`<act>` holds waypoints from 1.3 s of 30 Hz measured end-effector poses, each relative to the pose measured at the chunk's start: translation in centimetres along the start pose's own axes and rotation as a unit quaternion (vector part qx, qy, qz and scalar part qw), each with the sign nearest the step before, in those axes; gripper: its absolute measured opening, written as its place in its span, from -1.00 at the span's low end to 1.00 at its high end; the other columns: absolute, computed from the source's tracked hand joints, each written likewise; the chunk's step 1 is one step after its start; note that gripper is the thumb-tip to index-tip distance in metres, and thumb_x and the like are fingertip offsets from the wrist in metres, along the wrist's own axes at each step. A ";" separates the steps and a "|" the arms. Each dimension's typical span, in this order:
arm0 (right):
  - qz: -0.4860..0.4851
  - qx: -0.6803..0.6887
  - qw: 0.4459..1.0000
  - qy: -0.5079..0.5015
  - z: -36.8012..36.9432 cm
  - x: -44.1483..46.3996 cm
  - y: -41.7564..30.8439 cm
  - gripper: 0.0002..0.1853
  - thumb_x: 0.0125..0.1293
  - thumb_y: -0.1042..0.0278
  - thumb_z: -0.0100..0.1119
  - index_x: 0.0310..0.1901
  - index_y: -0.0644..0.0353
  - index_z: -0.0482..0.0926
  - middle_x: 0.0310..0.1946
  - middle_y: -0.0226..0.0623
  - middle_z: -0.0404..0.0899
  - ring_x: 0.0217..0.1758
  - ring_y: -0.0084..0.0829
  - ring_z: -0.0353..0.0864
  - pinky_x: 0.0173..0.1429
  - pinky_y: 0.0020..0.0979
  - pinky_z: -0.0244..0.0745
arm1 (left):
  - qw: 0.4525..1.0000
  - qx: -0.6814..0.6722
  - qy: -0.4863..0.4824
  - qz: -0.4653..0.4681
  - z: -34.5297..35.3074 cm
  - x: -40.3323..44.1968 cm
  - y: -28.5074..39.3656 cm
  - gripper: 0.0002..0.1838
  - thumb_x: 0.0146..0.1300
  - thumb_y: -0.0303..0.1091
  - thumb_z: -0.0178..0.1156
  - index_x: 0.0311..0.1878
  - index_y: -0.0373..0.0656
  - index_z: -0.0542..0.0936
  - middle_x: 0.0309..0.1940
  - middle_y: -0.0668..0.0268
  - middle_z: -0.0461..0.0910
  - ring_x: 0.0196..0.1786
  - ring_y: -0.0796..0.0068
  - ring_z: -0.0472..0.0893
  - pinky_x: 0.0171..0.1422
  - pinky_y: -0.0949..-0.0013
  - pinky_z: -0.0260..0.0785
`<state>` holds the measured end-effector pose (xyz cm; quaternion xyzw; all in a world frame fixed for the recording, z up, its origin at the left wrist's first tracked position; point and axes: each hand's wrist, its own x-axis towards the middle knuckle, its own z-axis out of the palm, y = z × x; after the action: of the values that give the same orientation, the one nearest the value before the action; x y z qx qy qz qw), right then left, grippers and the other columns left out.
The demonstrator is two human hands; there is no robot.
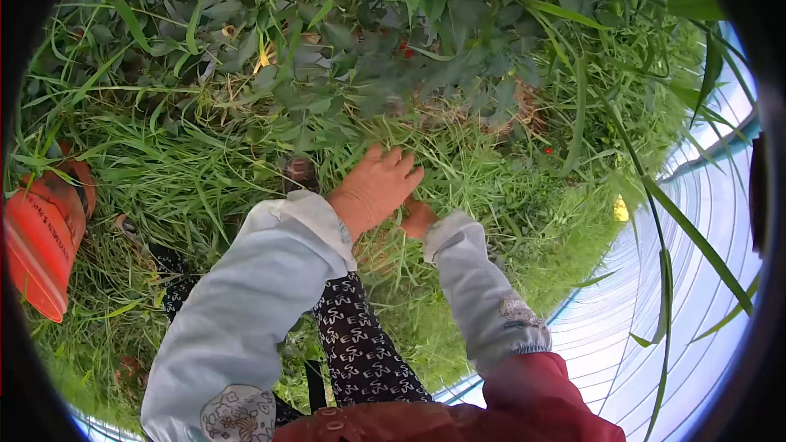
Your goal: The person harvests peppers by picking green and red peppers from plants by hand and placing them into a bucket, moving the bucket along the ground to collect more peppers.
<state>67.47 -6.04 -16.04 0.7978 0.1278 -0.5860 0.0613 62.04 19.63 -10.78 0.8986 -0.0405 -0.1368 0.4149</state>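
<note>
Over the tall grass (pixel 491 168), my left hand (pixel 375 188) is held with its back up and its fingers apart, and nothing shows in it. Close by on its right, my right hand (pixel 419 219) reaches low into the green blades. Its fingers are hidden by the grass and by the left hand, so what they hold, if anything, cannot be seen. Both forearms wear pale blue sleeve covers (pixel 270 270). Just beyond the hands stand dark-leaved plants (pixel 327 102).
An orange-red plastic container (pixel 45 233) with printed letters lies tilted in the grass at far left. Small red spots (pixel 548 151) show among the plants. White plastic sheeting (pixel 647 311) curves along the right side. Long grass blades (pixel 665 278) hang across the right foreground.
</note>
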 end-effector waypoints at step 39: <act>-0.195 -0.430 0.842 0.261 -24.9 12.2 -19.7 -0.62 0.26 0.21 -0.04 0.13 -0.02 0.40 -0.14 -0.24 0.55 -0.15 -0.33 0.57 -0.14 -0.30 0.45 | 0.965 -0.238 -0.007 -0.109 2.3 -2.9 -2.8 -0.54 -0.04 -0.55 0.06 0.03 -0.21 0.43 0.00 0.12 0.47 0.09 0.20 0.45 0.22 0.29 0.27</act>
<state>88.38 20.61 -19.03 0.7733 0.5313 -0.2426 0.2466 58.46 20.34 -13.72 0.7720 0.0885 -0.1935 0.5990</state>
